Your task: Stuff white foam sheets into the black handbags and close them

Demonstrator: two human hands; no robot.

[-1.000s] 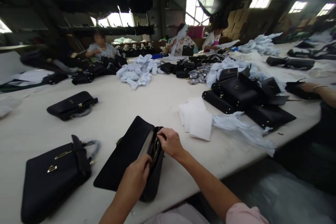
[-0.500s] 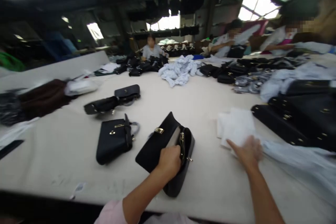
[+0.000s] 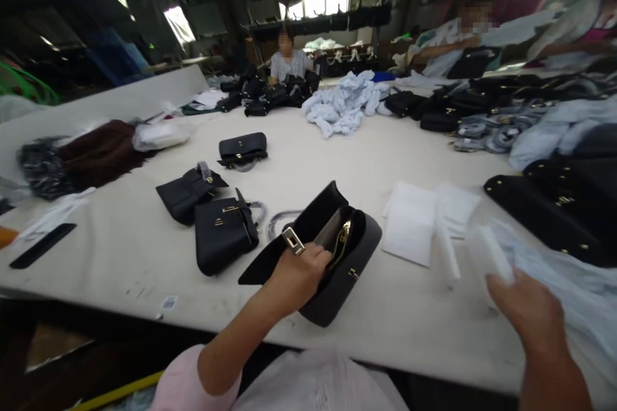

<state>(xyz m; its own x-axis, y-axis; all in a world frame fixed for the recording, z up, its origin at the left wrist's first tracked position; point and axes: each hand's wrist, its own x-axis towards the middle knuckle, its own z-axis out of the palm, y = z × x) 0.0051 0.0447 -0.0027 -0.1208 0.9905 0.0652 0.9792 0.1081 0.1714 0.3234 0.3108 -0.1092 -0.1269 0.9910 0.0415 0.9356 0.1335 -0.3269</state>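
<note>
A black handbag (image 3: 344,276) lies tilted in front of me with its flap raised, showing a gold zipper and lining inside. My left hand (image 3: 301,276) is closed on the bag's opening edge near the gold clasp plate; its fingertips are partly hidden inside. Over to the right, my right hand (image 3: 530,305) pinches a folded white sheet (image 3: 489,257), blurred by motion, that looks like paper or thin foam. More white sheets (image 3: 409,221) lie on the table between the bag and that hand.
Several finished-looking black handbags (image 3: 224,234) stand on the left. A pale blue cloth heap (image 3: 342,103) sits farther back. Large black bag pieces (image 3: 554,212) and pale plastic (image 3: 578,295) cover the right. Co-workers sit across the table (image 3: 193,308). A black strip (image 3: 43,245) lies far left.
My right hand has moved right and toward me, lifting a folded white sheet off the stack, which has spread apart. My left hand stays on the handbag, whose opening is wider.
</note>
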